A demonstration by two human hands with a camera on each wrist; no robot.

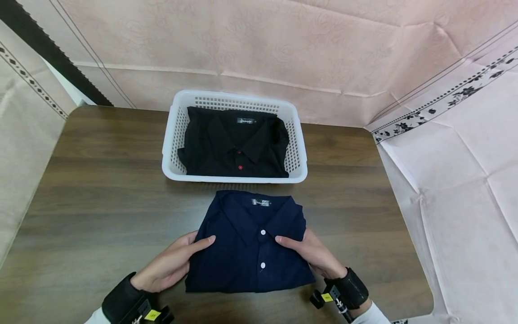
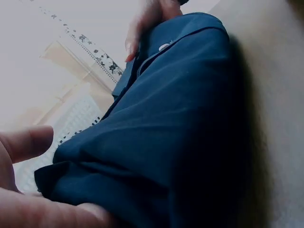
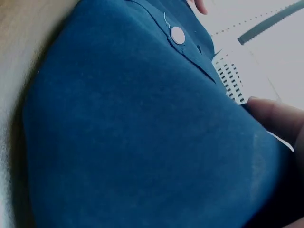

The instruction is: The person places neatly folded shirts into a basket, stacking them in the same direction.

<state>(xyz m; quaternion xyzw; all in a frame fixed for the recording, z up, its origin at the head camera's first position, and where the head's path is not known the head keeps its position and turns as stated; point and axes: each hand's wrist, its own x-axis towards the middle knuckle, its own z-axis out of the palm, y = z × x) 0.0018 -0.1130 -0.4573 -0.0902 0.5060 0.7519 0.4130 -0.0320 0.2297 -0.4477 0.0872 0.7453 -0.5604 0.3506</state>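
Note:
A folded navy blue shirt (image 1: 238, 252) with white buttons and a collar label is held between both hands, in front of the basket. At its left side my left hand (image 1: 174, 263) grips the edge, thumb on top and fingers underneath. My right hand (image 1: 313, 254) grips the opposite side the same way, its thumb near the upper button. The left wrist view shows the shirt (image 2: 156, 118) tilted, its lower face in shadow. Close up in the right wrist view, one white button (image 3: 177, 35) sits on the shirt's placket.
Behind the shirt stands a white plastic basket (image 1: 301, 168) with perforated walls. Inside it lies a folded black shirt (image 1: 218, 153) with red buttons. Both are on a brown wooden table (image 1: 113, 189). Pale patterned cloths (image 1: 457, 180) hang around the table's back and sides.

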